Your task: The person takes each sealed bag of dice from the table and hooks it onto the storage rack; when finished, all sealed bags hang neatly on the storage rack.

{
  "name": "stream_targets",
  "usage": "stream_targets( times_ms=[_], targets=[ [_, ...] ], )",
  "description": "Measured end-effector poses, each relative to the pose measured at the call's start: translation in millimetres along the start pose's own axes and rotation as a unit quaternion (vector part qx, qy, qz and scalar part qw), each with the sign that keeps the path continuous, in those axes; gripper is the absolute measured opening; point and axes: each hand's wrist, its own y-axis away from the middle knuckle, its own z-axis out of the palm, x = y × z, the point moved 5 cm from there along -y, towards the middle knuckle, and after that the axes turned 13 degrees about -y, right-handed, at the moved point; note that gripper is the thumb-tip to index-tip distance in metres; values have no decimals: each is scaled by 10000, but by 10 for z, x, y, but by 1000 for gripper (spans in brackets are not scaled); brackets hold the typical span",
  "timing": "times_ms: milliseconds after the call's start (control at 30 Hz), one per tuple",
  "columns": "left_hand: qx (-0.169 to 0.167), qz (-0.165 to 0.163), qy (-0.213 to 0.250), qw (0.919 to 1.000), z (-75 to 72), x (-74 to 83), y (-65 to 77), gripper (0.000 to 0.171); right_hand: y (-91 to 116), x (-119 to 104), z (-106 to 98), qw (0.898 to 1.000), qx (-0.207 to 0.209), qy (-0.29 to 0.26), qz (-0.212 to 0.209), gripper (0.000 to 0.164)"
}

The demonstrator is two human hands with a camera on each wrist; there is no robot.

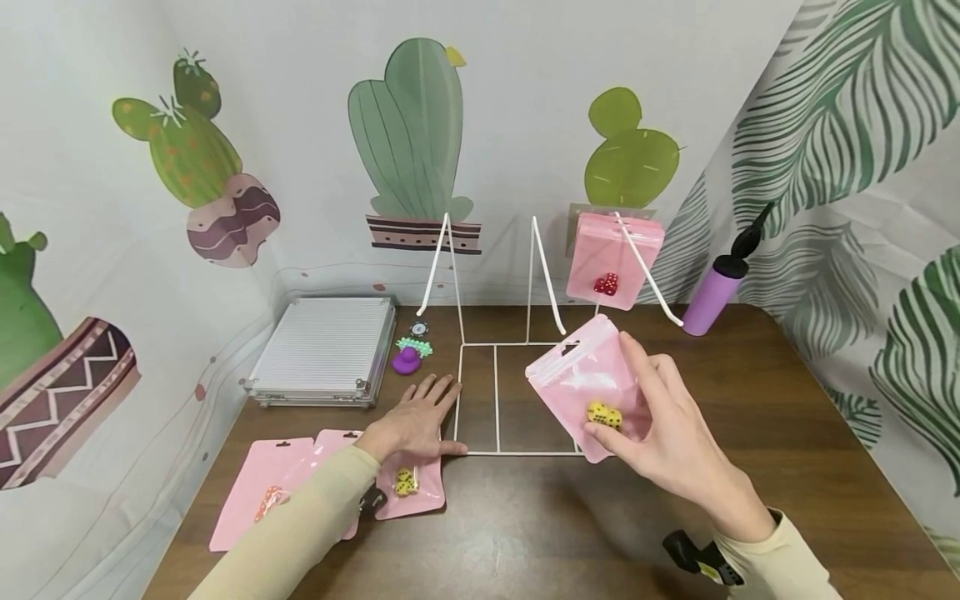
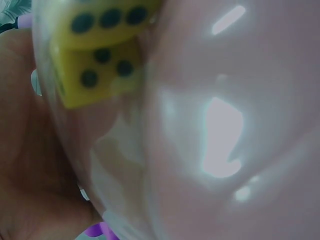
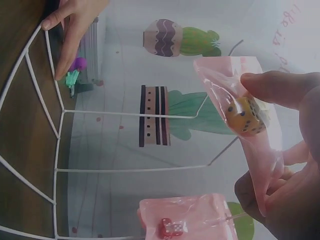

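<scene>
My right hand pinches a pink zip bag between thumb and fingers. Yellow dice show through its clear front, and the bag tilts with its hang hole up and left, close to the middle prong's tip. In the right wrist view the thumb presses the bag beside the dice. With fingers spread, my left hand rests at the left side of the white wire rack's base. Beneath that wrist lies another pink bag with yellow dice; it fills much of the left wrist view.
Pink bags with red dice hang on the rack's right prong. More pink bags lie at front left, partly under my left forearm. A silver case, a purple rubber duck and a purple hand pump stand farther back.
</scene>
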Motion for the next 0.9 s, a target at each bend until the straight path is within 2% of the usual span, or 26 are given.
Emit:
stream_targets(
  times_ms=[167,400,567,900],
  targets=[
    [-18,1,69,10000,0,10,2,110,-80,-73,-14,9999,80,-8,-151,95],
    [62,-18,24,10000,-1,6,-6,109,-163,-124,-20,9998,119,-79,-139,96],
    [38,-36,5,10000,-14,3,0,110,-161,-171,-29,9995,143,-135,-246,95],
    [46,-33,49,10000,-24,4,23,109,-121,-252,-65,9995,28,-310,-94,94]
  ],
)
